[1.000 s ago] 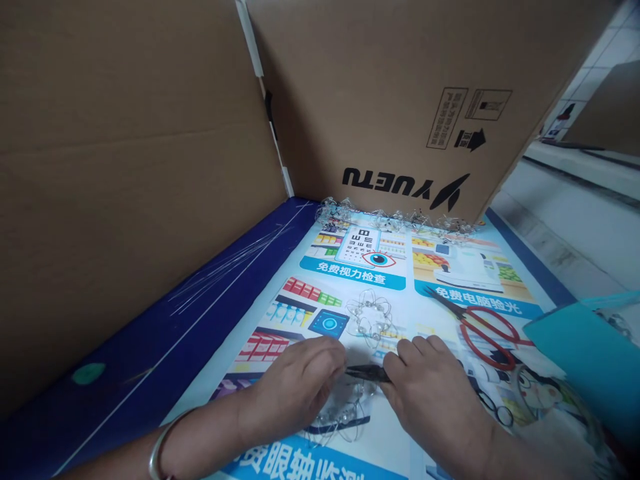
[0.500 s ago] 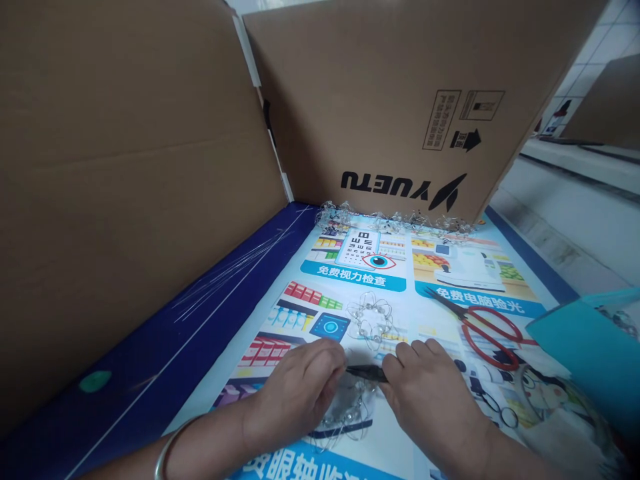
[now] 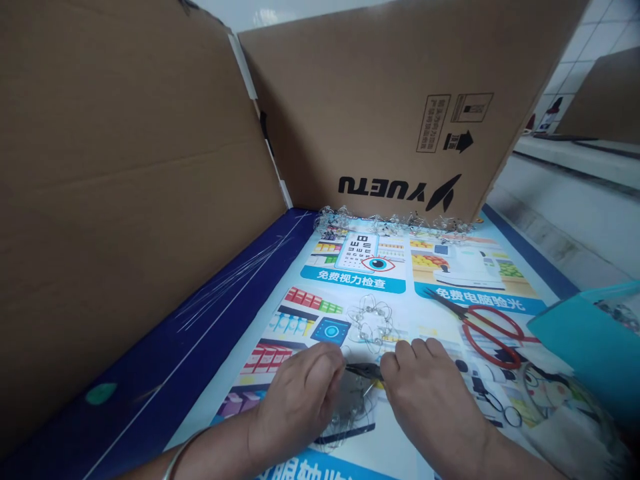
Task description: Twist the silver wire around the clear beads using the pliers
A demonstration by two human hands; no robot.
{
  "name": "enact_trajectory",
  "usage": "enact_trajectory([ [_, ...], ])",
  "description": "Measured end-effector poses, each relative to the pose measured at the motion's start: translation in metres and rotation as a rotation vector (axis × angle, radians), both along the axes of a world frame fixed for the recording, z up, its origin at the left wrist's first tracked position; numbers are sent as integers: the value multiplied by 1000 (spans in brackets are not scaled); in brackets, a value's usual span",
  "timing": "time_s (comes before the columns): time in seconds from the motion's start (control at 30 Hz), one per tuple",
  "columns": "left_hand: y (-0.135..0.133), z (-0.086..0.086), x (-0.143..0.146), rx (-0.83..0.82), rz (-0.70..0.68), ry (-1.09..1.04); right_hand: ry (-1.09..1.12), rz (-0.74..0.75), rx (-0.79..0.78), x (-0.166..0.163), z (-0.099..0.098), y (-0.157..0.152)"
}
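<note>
I'm remotely logging: right hand (image 3: 427, 393) gripping pliers (image 3: 367, 371) crosswise, presumably so tips meet left hand (image 3: 305, 400), curled closed, contents hidden; scissors (image 3: 466, 312) lying aside, likely for reach.

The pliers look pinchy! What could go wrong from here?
The left hand is right by the tips of the needle-nose pliers in the right hand, so a slip might pinch it. The beaded wire ring lying just beyond the hands could get bumped or bent. The red-handled scissors lie near the right hand, so a careless reach might cause a cut.
</note>
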State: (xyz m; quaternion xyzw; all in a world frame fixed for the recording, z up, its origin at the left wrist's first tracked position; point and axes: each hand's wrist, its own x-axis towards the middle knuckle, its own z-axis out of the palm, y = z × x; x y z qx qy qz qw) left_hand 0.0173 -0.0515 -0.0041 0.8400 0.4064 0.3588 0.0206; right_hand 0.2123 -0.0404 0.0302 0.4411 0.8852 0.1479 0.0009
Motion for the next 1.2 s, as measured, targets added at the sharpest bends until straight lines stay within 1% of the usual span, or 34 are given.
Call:
enact_trajectory([
  [0.2, -1, -1, 2, -3, 27, -23, -12, 5, -41, -1, 3, 2],
  [0.27, -1, -2, 2, -29, 24, -45, -4, 12, -49, -1, 2, 3],
  [0.33, -1, -2, 2, -81, 22, -72, 14, 18, -54, 1, -1, 4],
  [0.47, -1, -1, 0, -235, -3, -138, 65, 25, -84, 5, -7, 7],
  [0.53, 0, 0, -1, -286, -35, -167, 97, 24, -108, 7, -9, 8],
  [0.63, 1, 0, -2, -311, -77, -207, 148, 25, -131, 9, -10, 8],
  [0.77, 1, 1, -4, -287, -89, -249, 189, 14, -97, 11, -8, 9],
  [0.93, 2, 1, -5, -222, -97, -273, 186, 9, -25, 13, -4, 9],
  [1.2, 1, 3, -2, -158, -102, -235, 159, -4, -17, 10, 0, 5],
])
